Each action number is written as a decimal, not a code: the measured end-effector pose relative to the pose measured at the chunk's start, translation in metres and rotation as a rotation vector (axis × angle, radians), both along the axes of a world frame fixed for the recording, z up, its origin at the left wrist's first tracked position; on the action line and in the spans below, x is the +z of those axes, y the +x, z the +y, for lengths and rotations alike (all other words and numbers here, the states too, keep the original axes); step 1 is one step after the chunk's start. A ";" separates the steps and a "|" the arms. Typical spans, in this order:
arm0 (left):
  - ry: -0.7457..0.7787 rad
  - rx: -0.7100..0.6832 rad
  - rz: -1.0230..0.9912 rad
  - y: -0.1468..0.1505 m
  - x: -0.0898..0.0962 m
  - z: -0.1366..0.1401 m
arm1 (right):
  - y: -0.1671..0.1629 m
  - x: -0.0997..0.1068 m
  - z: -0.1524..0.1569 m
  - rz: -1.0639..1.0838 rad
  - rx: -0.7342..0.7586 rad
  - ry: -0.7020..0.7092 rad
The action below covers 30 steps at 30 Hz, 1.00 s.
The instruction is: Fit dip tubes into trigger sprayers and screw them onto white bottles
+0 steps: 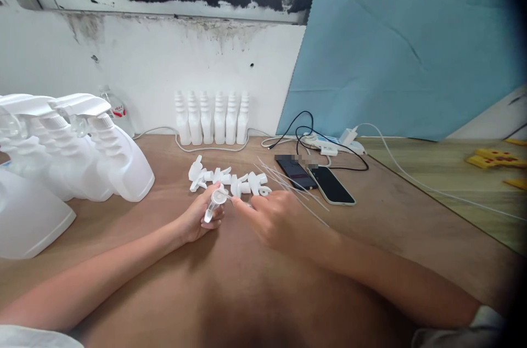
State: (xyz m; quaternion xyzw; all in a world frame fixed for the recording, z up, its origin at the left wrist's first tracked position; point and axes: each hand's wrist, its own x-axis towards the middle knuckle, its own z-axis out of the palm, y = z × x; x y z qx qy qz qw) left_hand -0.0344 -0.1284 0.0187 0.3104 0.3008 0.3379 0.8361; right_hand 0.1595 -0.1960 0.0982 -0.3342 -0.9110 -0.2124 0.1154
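My left hand [192, 223] is closed around a white trigger spray head [218, 197], its round collar turned up towards me. My right hand [276, 220] is closed in a pinch on a thin plastic tube [229, 197], mostly hidden by the fingers. The tube's end meets the collar of the spray head; how deep it sits inside cannot be made out. Just beyond both hands lie several more white trigger spray heads [240, 186]. Several loose thin clear tubes [315, 201] are spread on the table behind my right hand.
Large white spray bottles [127, 172] crowd the left side. A row of small white bottles [206, 120] lines the wall, near a clear drink bottle [117, 109]. Two phones [332, 186], cables and a power strip [329, 142] occupy the brown table [395, 216] at right.
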 end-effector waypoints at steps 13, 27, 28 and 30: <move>0.080 -0.072 0.189 0.000 0.001 -0.004 | 0.013 0.029 0.019 0.455 -0.147 -0.672; 0.091 0.043 0.075 0.006 -0.001 -0.004 | -0.001 0.011 -0.008 0.114 -0.259 -0.266; 0.080 0.056 0.062 0.006 -0.002 -0.004 | -0.003 0.005 -0.009 0.114 -0.270 -0.251; 0.050 0.065 0.027 0.003 -0.003 -0.002 | -0.007 -0.003 -0.007 0.128 -0.278 -0.248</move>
